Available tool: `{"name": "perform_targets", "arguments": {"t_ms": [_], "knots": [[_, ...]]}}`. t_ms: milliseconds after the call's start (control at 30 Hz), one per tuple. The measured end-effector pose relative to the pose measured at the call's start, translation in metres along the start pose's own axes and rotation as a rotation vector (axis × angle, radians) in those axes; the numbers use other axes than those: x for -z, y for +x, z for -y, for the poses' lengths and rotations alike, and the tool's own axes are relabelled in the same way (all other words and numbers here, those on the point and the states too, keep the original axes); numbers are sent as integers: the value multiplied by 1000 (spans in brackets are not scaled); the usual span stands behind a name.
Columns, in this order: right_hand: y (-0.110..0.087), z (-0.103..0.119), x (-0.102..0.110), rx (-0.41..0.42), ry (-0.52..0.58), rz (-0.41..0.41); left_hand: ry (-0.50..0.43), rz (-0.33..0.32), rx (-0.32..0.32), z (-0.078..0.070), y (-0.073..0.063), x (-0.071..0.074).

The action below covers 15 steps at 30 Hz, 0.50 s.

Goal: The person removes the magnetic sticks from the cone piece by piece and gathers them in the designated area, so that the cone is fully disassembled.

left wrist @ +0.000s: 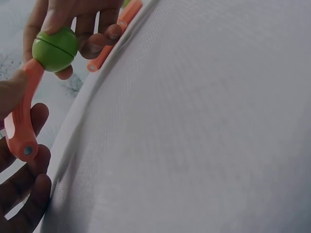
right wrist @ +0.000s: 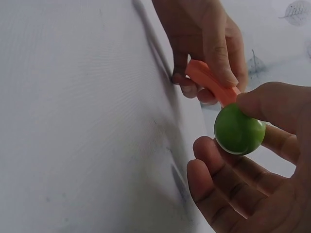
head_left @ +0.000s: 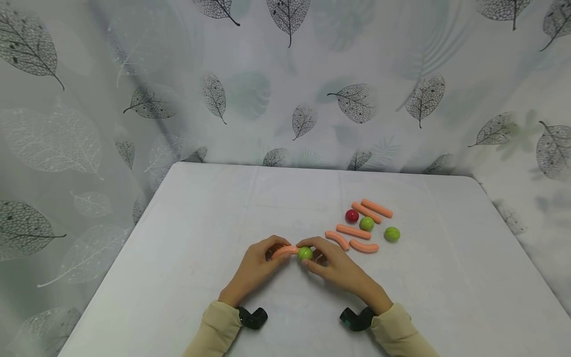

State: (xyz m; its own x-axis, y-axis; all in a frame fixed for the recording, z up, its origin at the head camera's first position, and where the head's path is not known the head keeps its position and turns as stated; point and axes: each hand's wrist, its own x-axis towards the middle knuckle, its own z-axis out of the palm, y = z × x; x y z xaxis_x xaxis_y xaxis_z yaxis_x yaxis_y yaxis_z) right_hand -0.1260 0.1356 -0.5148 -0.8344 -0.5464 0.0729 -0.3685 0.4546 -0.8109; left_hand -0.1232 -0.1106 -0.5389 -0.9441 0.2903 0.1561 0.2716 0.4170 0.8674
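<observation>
My left hand [head_left: 257,261] pinches a curved orange toy rod [head_left: 283,252] near the table's middle. In the left wrist view the rod [left wrist: 24,114] shows a small metal dot at its lower end. At its other end, a seamed green ball [head_left: 305,254] meets it. My right hand [head_left: 336,266] holds this ball between thumb and fingers. In the right wrist view the ball [right wrist: 239,129] sits right at the rod's tip [right wrist: 209,80], and the right hand's other fingers are spread and bent below it.
To the right of the hands lie straight orange rods [head_left: 377,208], curved ones [head_left: 364,246], a red ball [head_left: 352,215] and two green balls [head_left: 392,234]. They rest on a white-covered table [head_left: 214,213]. A leaf-patterned curtain [head_left: 267,129] hangs behind its far edge.
</observation>
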Motion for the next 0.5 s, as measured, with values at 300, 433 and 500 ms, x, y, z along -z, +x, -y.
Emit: {"name": "perform_targets", "arguments": {"t_ms": [300, 433, 500], "knots": [[0, -2, 0, -3, -16, 0, 45, -38, -75, 3, -1, 1], [-1, -2, 1, 11, -23, -2, 51, -45, -91, 4, -1, 2], [-1, -2, 1, 21, -27, 0, 56, -47, -89, 4, -2, 3]]}}
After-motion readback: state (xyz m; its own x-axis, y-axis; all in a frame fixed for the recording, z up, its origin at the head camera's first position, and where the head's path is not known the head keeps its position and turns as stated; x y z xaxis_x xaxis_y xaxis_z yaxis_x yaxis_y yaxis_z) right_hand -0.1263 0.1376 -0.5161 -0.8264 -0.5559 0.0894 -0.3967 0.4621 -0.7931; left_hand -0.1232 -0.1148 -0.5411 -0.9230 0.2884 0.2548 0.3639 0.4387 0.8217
